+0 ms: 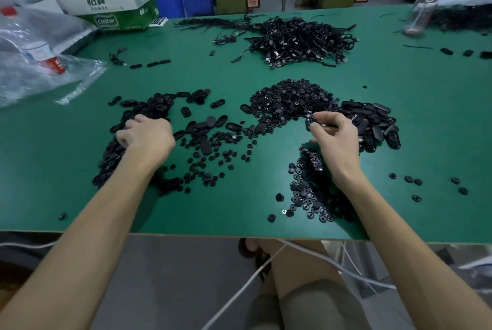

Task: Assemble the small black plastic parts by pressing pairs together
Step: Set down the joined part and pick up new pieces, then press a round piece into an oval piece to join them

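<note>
Small black plastic parts lie in heaps on the green table (239, 79). A heap of small round parts (290, 100) sits in the middle, oval shells (372, 122) to its right, and more oval shells (149, 108) at the left. My left hand (145, 135) reaches into the left heap with fingers curled down among the ovals; what it holds is hidden. My right hand (334, 135) hovers at the edge of the round heap and pinches a small black part (310, 118) between thumb and fingertips. More round parts (308, 191) lie under my right wrist.
A tangle of black cables (300, 39) fills the far middle. Plastic bags and a bottle (42, 55) crowd the far left beside a cardboard box (114, 13). A clear bottle (420, 10) stands far right. Loose parts (415, 180) dot the right. A white cord (239, 295) hangs below the table's near edge.
</note>
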`<state>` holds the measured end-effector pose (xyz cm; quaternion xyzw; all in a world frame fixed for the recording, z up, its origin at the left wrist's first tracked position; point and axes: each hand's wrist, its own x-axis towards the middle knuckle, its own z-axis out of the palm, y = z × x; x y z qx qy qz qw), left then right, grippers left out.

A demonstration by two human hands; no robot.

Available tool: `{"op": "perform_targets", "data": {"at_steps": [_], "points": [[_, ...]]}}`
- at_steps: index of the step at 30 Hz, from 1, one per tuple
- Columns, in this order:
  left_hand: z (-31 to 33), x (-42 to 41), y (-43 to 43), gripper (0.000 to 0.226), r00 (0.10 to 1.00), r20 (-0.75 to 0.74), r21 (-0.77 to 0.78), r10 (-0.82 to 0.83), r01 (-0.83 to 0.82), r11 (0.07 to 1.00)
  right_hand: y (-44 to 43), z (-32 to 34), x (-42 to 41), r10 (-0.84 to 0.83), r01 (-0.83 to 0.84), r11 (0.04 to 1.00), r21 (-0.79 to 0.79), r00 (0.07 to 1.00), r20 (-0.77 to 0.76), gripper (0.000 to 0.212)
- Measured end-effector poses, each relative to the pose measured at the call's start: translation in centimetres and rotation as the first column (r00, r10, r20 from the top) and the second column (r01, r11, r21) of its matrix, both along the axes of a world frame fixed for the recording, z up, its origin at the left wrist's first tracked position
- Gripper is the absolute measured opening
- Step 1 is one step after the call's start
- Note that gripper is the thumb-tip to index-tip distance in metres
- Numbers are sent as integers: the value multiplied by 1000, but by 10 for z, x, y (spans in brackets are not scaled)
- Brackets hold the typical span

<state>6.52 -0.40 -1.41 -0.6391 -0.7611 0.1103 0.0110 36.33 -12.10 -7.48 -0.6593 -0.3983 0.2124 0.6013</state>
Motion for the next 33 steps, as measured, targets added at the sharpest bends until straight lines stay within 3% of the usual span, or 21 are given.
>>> {"op": "perform_targets", "data": {"at_steps": [4, 15, 21, 24, 28, 33], "points": [[-11, -10, 4, 13, 998, 48, 0, 28, -28, 1000, 1, -1, -1, 14, -14, 1000, -10, 1000, -1, 18], [-15, -8, 5, 37, 975, 95, 249, -200, 171, 953, 0, 0, -2, 44, -44, 999, -24, 999, 2, 16], [-15, 12, 2, 15, 916, 194, 429, -351, 242, 870, 0, 1, -3, 46, -46, 998, -43, 999, -5, 18], [-15, 25, -4, 20, 891, 194, 505, -410, 268, 821, 0, 1, -4, 59, -58, 997, -56, 998, 14, 18], [-14, 34, -7, 17, 870, 249, 507, -426, 258, 822, 0, 0, -3, 66, -64, 995, -71, 997, 26, 18], [-17, 50, -16, 13, 703, 443, 531, -557, 295, 795, 2, -1, -3, 81, -76, 994, -76, 995, 60, 16]]}}
